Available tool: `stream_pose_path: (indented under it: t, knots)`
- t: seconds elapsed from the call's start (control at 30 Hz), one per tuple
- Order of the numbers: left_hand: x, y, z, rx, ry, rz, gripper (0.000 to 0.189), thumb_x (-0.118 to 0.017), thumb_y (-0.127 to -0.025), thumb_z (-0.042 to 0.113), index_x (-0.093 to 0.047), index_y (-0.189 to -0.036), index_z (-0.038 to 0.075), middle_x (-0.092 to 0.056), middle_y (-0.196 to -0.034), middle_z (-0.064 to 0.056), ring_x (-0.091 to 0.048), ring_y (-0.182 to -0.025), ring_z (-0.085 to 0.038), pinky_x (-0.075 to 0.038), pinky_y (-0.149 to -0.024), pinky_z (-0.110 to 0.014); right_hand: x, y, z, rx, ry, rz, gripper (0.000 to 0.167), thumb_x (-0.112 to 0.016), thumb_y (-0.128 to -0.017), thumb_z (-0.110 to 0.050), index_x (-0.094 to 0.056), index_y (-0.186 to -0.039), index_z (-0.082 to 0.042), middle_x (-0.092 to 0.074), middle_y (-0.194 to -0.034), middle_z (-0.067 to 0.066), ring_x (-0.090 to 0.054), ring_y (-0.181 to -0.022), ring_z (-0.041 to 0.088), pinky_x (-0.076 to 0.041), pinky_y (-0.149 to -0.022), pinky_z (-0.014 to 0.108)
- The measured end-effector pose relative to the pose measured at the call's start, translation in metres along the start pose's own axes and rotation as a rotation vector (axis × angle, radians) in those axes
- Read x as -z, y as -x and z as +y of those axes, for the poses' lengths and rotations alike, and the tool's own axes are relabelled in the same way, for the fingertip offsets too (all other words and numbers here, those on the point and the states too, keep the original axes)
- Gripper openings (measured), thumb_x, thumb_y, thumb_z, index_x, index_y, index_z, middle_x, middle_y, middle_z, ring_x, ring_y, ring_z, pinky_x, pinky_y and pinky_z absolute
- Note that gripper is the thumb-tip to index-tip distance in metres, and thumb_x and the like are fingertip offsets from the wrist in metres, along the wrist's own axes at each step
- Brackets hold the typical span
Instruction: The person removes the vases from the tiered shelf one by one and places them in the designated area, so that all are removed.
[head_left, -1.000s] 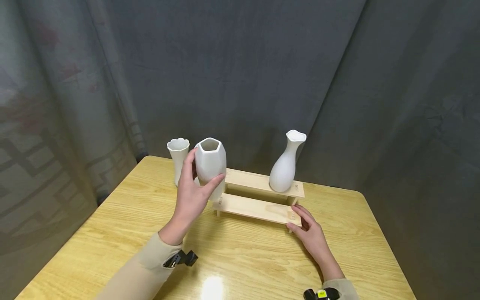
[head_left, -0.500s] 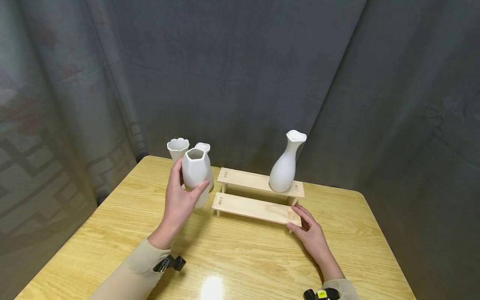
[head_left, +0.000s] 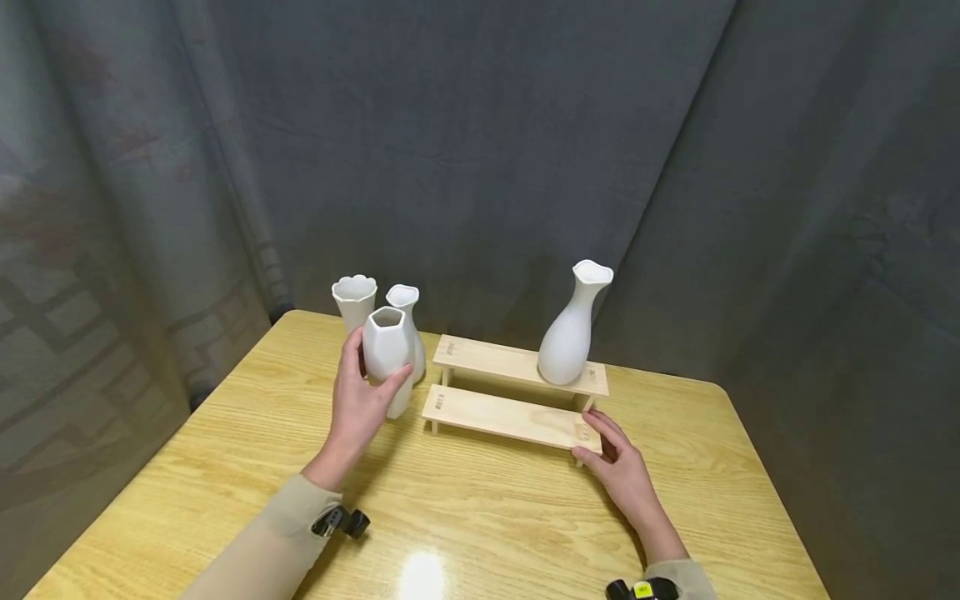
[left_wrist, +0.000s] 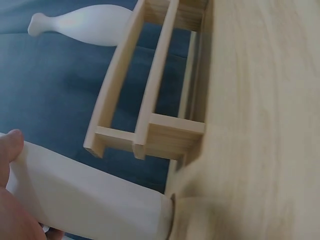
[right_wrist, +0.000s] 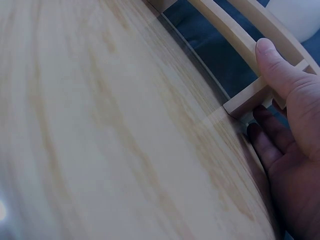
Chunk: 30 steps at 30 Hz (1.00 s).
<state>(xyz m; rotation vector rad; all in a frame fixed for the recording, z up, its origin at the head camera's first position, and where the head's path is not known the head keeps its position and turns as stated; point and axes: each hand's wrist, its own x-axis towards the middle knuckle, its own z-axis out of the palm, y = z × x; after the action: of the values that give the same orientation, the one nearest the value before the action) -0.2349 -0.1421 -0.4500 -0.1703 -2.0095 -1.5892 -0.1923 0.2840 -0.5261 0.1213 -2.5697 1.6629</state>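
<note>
My left hand (head_left: 360, 404) grips a white faceted vase (head_left: 387, 346) with a five-sided mouth, thumb on one side and fingers on the other. The vase is upright, left of a two-step wooden stand (head_left: 495, 417); in the left wrist view the base of the faceted vase (left_wrist: 100, 195) is right at the tabletop. At the stand's lower right end my right hand (head_left: 626, 475) holds the board, and the right wrist view shows the thumb (right_wrist: 272, 60) along its edge. A white narrow-necked vase (head_left: 566, 346) stands on the upper step, at the right.
Behind the held vase stand a scalloped-rim white vase (head_left: 354, 300) and a smaller flared-neck one (head_left: 417, 358), both partly hidden. The wooden table (head_left: 480, 517) ends at a grey curtain (head_left: 480, 167) at the back, with more curtain on both sides.
My left hand has carried the faceted vase left and down, from beside the stand's left end to the tabletop, uncovering the flared-neck vase. My right hand has stayed on the stand.
</note>
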Motion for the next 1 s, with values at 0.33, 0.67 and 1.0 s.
stream_pose_path:
  t: [0.33, 0.67, 1.0]
  knots:
    - [-0.002, 0.001, -0.018, 0.030, -0.006, -0.037, 0.091, -0.093, -0.090, 0.004, -0.040, -0.164, 0.009, -0.054, -0.155, -0.018, -0.057, -0.134, -0.037, -0.049, -0.111, -0.056, 0.000, 0.000, 0.002, -0.003, -0.002, -0.001, 0.071, -0.082, -0.102, -0.031, -0.054, -0.165, -0.014, -0.033, -0.178, 0.010, -0.026, -0.165, 0.036, -0.032, -0.113, 0.009]
    - [-0.003, 0.001, -0.024, 0.063, -0.015, -0.061, 0.091, -0.092, -0.092, 0.008, -0.039, -0.165, 0.010, -0.052, -0.156, -0.019, -0.056, -0.136, -0.038, -0.048, -0.115, -0.058, 0.000, 0.000, 0.001, 0.001, -0.003, -0.003, 0.070, -0.082, -0.102, -0.031, -0.054, -0.164, -0.014, -0.034, -0.177, 0.008, -0.026, -0.165, 0.035, -0.032, -0.113, 0.010]
    - [-0.002, 0.004, -0.025, 0.059, -0.028, -0.090, 0.091, -0.091, -0.093, 0.008, -0.037, -0.165, 0.011, -0.051, -0.157, -0.018, -0.055, -0.138, -0.039, -0.047, -0.115, -0.059, 0.001, 0.001, -0.001, -0.006, -0.007, -0.006, 0.069, -0.082, -0.103, -0.030, -0.054, -0.164, -0.015, -0.034, -0.177, 0.008, -0.027, -0.165, 0.034, -0.034, -0.123, 0.030]
